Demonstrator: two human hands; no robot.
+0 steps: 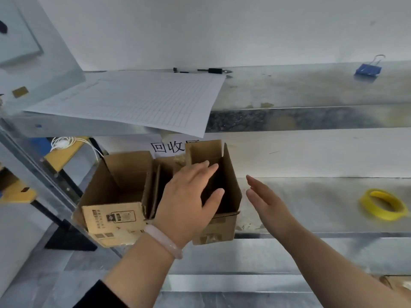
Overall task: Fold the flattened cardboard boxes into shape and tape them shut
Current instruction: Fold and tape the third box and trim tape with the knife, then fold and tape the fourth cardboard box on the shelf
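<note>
Bench: best used as the backstop, with the box base kept flat on it while the flaps are pressed. Dull grey sheet metal, mottled, stepped in long ledges.
Sheet: at 11 o'clock of the box and clear of the work. Thin white paper with a ruled grid, one corner overhanging its ledge.
Printed box: touching the box at its 9 o'clock, so likely to snag a left flap; it looks wise to nudge it apart first. Brown corrugated card with black print on the front, flaps up, top open.
Box: the task's thing, at the left end of the bench, formed but untaped. The flaps stand upright and the inside is dark. Judged step: closing the top. Short flaps should go first and long ones over them, with the edges meeting flush before taping. Stiff card, creased at the scores, with old tape scraps on the front.
Left hand: over the open top, fingers straight and spread, gripping nothing; the tips reach the rear flap at 12 o'clock. A flat palm should push that flap down evenly.
Right hand: just beside the right flap at 3 o'clock, flat and edge-on, fingers straight, holding nothing. It is placed to sweep that flap inward.
Tape: well apart at 3 o'clock, within the right hand's reach once the seam is held. A yellow roll lying flat, glossy.
Pen: at 12 o'clock on the top ledge. Slim, black.
Clip: at 2 o'clock. Blue metal with wire handles.
</note>
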